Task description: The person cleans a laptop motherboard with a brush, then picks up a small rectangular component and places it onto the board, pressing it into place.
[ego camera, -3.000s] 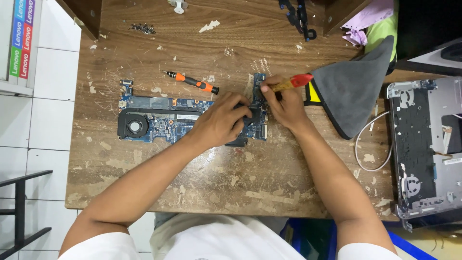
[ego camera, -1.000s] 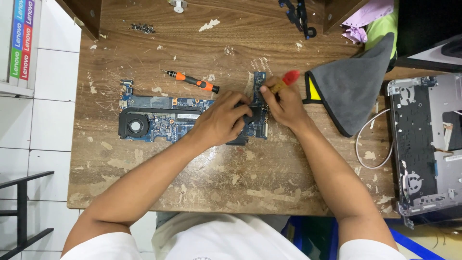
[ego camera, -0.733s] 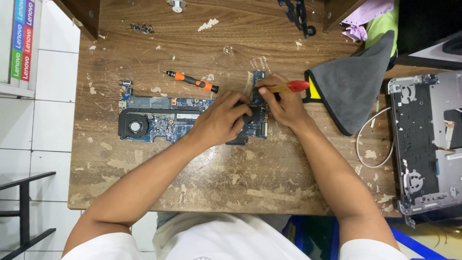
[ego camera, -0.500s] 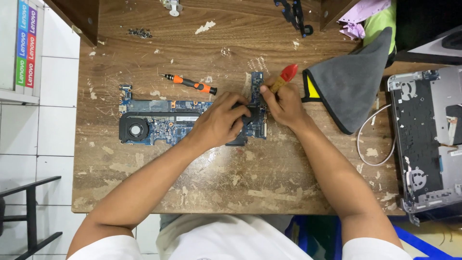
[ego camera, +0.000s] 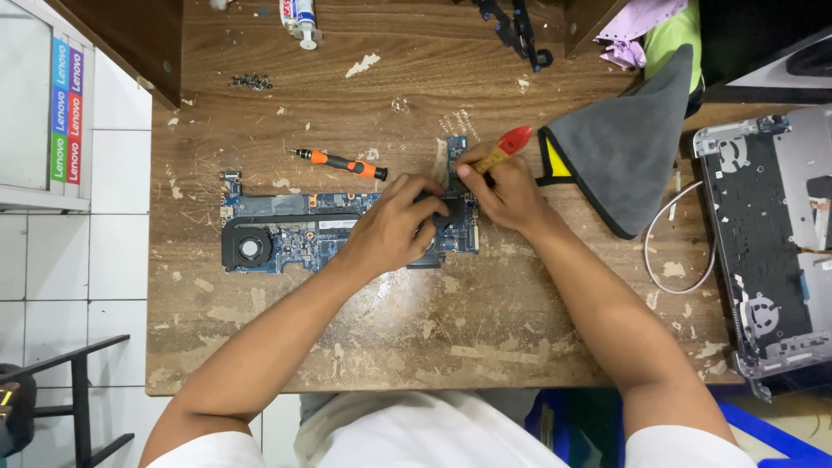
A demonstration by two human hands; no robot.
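A blue laptop motherboard (ego camera: 299, 234) with a round black fan at its left end lies on the worn wooden table (ego camera: 416, 338). My left hand (ego camera: 394, 227) presses down on the board's right part, fingers spread over it. My right hand (ego camera: 503, 186) grips a brush with a wooden handle and red tip (ego camera: 505, 147), its working end down on the board's right end and hidden by my fingers. An orange and black screwdriver (ego camera: 342, 162) lies loose just beyond the board.
A grey cloth with yellow trim (ego camera: 628, 147) lies right of my hands. An opened laptop base (ego camera: 767, 234) and a white cable (ego camera: 672, 260) sit at the right edge. Small screws (ego camera: 251, 82), a tube (ego camera: 299, 17) and black brackets (ego camera: 516, 22) lie at the far side.
The brush handle has been swinging back and forth in my right hand over the board's right end. My left hand stays pressed on the board.
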